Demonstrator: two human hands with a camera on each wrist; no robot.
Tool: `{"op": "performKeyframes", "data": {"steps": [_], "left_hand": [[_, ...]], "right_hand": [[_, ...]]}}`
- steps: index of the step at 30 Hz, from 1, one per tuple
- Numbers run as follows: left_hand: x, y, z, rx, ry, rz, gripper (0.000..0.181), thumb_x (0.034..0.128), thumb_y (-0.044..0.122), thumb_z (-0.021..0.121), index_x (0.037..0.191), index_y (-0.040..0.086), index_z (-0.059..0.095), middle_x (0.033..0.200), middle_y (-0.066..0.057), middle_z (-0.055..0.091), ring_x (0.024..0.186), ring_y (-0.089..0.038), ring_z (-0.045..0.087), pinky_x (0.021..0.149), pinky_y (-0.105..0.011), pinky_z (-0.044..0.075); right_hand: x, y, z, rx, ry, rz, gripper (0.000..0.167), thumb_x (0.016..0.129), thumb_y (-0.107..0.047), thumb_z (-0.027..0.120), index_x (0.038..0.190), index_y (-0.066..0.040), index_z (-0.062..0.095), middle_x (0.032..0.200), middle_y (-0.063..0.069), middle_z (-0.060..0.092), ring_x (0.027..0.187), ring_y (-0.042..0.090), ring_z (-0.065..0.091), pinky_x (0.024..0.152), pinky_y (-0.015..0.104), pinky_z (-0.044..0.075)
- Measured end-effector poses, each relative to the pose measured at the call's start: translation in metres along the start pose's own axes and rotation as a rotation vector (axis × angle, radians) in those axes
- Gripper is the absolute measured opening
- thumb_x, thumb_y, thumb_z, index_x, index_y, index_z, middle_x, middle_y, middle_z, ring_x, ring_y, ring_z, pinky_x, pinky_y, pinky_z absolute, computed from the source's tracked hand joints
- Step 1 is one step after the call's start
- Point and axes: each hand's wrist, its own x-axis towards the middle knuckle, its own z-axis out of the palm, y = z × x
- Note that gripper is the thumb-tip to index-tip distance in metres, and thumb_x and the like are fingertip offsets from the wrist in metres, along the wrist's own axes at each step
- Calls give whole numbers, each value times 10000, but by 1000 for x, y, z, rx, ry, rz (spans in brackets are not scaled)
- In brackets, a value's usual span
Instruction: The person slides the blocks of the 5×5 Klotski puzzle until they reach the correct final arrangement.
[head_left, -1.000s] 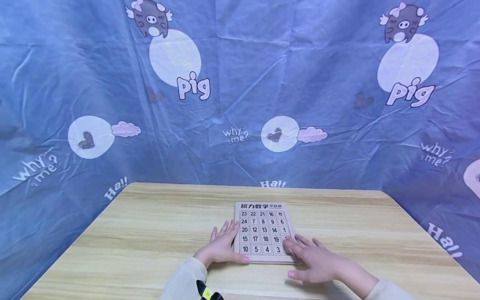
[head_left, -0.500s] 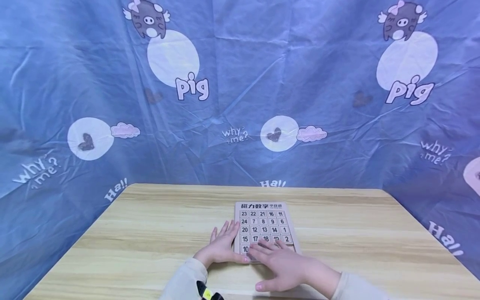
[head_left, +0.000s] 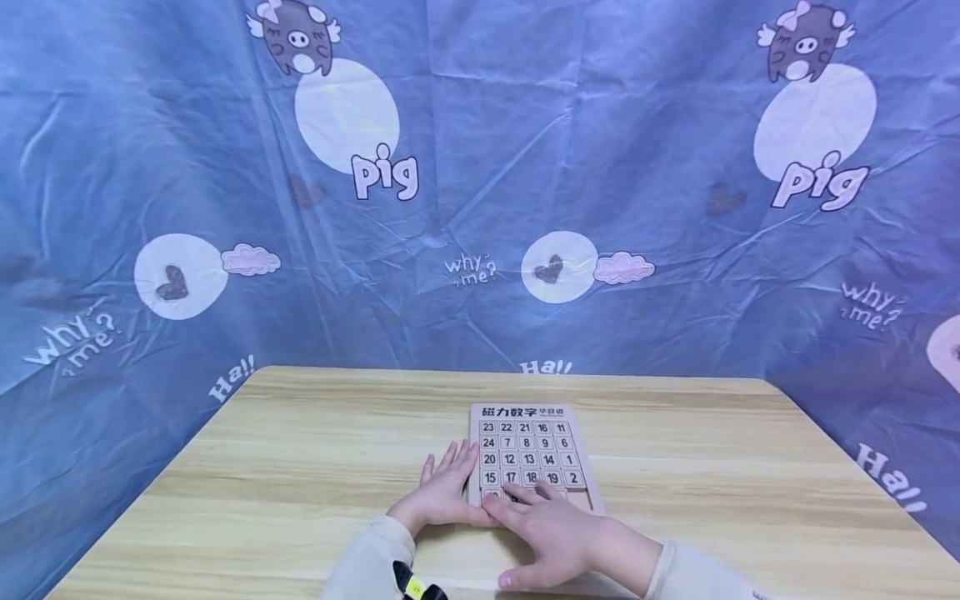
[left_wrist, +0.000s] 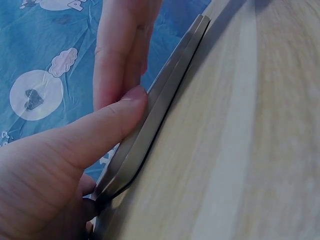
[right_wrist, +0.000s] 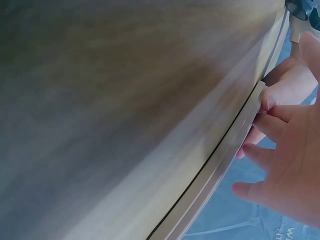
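Note:
A flat sliding number puzzle [head_left: 528, 451] with a light frame and numbered square tiles lies on the table. My left hand [head_left: 441, 492] holds its near left corner, thumb at the front edge and fingers along the left side. In the left wrist view the thumb presses the puzzle's edge [left_wrist: 150, 127]. My right hand [head_left: 555, 533] reaches over the front edge with fingers spread, fingertips on the bottom row near the left corner. Those fingers hide most of that row. A bare slot [head_left: 581, 499] shows at the row's right end. The right wrist view shows both hands close together at the puzzle.
The pale wooden table [head_left: 337, 433] extends on all sides of the puzzle. Behind and beside it hangs a blue cloth [head_left: 480, 183] printed with pigs and words. A black and yellow band [head_left: 415, 583] sits at the left sleeve.
My right hand has moved left along the bottom row, from the right end to near the left corner. The 2 tile and the slot below it are now uncovered. The left hand stays put.

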Motion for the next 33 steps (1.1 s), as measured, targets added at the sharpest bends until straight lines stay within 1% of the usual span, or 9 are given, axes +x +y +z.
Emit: {"op": "performKeyframes", "data": {"steps": [9, 15, 21, 27, 33], "left_hand": [[1, -1, 0, 6, -11, 12, 1103, 578, 579, 666, 1363, -3, 156, 1401, -183, 110, 1273, -314, 13, 957, -522, -79], [0, 1, -2, 6, -14, 13, 1096, 588, 588, 656, 1362, -7, 159, 1401, -183, 112, 1273, -314, 12, 960, -519, -77], [0, -1, -1, 0, -9, 18, 1088, 594, 581, 659, 1360, -12, 162, 1399, -190, 116, 1272, -322, 16, 959, -524, -72], [0, -2, 0, -2, -12, 7, 1092, 586, 585, 661, 1363, 1, 163, 1404, -171, 114, 1274, -308, 11, 960, -516, -81], [0, -1, -1, -9, -12, 13, 1090, 591, 572, 666, 1359, -14, 161, 1402, -181, 116, 1272, -321, 15, 955, -527, -81]], "right_hand": [[-11, 2, -2, 4, 8, 27, 797, 783, -634, 371, 1333, -60, 309, 1328, 46, 363, 1204, 339, 279, 860, 624, 227], [-19, 6, -1, -7, 25, 30, 786, 787, -628, 372, 1331, -64, 313, 1331, 45, 361, 1200, 340, 286, 846, 631, 236], [-22, 8, 0, 2, 28, 27, 787, 788, -629, 368, 1325, -56, 323, 1325, 45, 369, 1192, 342, 301, 844, 631, 240], [-18, 11, -1, 43, 15, 50, 772, 796, -609, 381, 1319, -44, 330, 1324, 54, 369, 1193, 351, 292, 854, 631, 229], [-4, 19, -5, 81, 3, 136, 766, 794, -584, 424, 1321, -37, 327, 1325, 76, 364, 1201, 355, 276, 875, 629, 198]]}}
